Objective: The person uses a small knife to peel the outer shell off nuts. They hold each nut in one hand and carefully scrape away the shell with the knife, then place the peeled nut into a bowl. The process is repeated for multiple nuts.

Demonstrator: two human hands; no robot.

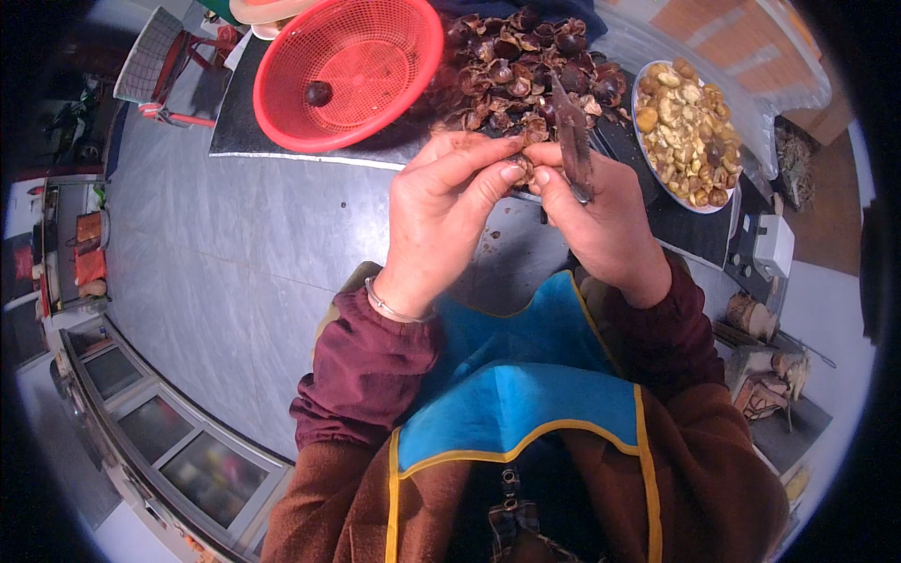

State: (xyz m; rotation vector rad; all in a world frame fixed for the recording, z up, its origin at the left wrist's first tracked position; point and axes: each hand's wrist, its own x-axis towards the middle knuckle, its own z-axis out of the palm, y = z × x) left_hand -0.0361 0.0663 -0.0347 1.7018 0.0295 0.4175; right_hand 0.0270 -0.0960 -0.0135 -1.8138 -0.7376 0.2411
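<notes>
Between the fingertips of both hands is a brown chestnut [522,171], partly hidden by the thumbs. My left hand [450,190] pinches it from the left. My right hand [598,211] touches it from the other side and also holds a knife [574,130], its stained blade pointing up and away. Just beyond the hands lies a heap of dark brown chestnut shells [521,70]. To the right, an oval plate [639,137] bears a pile of peeled yellowish chestnuts [686,127]. At the left stands a red plastic colander [373,91] with one dark chestnut [319,93] in it.
These things rest on a black-topped table [236,116] with a pale edge. Shell bits [490,239] lie on the grey floor [232,232] below. A folding chair [158,67] stands at far left, a glass-fronted cabinet [162,429] at lower left, and cut logs [752,317] at right.
</notes>
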